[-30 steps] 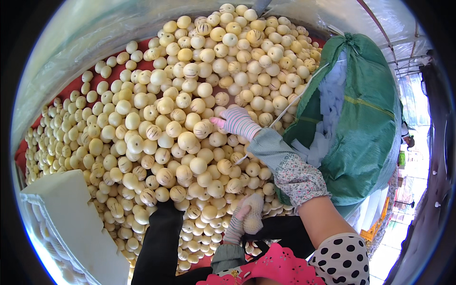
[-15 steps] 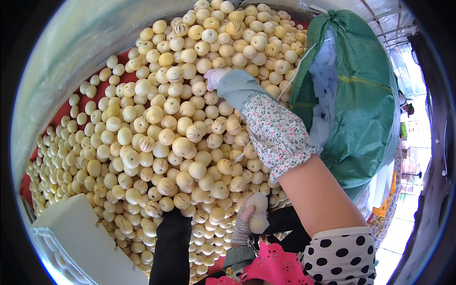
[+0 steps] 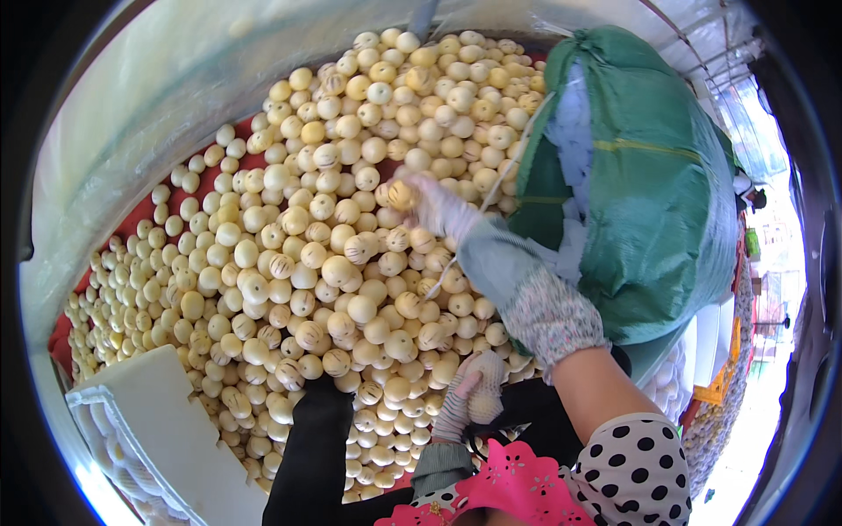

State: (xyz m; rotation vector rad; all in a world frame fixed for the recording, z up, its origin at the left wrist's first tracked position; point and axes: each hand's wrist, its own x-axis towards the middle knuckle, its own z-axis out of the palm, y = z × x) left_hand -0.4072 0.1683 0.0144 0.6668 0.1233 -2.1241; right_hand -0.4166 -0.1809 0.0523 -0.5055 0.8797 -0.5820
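A wide heap of pale yellow pepino melons, some with dark stripes, spreads in front of me. My right hand, gloved and slightly blurred, is closed around one striped pepino melon just above the heap. Low in the centre, close to my body, my left hand in a striped glove grips a pepino melon in a white foam net. Its fingers are partly hidden behind the net.
A big green woven sack stands open at the right, with white foam nets inside. At lower left is a white foam box. Red cloth shows under the heap's left edge. My black-clad leg reaches into the heap.
My right hand has lifted a pepino melon from the heap and drawn back a little toward me and to the right. My left hand still holds the netted melon. The view has shifted slightly.
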